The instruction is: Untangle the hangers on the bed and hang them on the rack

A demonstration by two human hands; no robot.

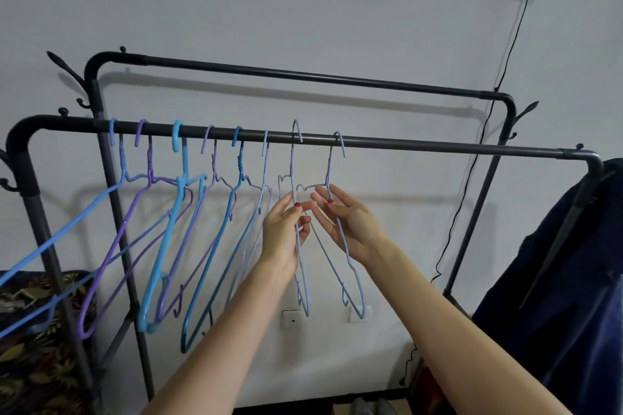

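A black metal rack has a near rail [421, 143] and a higher far rail [303, 76]. Several blue and purple hangers [182, 212] hang along the near rail's left half. My left hand [286, 229] grips the shoulder of a pale lilac wire hanger [302, 286], whose hook rises above the near rail. My right hand [347, 219] holds a second pale lilac hanger [354, 283] by its shoulder wire; that hook sits over the rail. The two hands almost touch at the fingertips.
A dark blue garment [556, 280] hangs at the rack's right end. A floral patterned cloth [37, 330] lies low at the left. A black cable [488, 131] runs down the white wall. Wall sockets [291, 318] sit behind the hangers.
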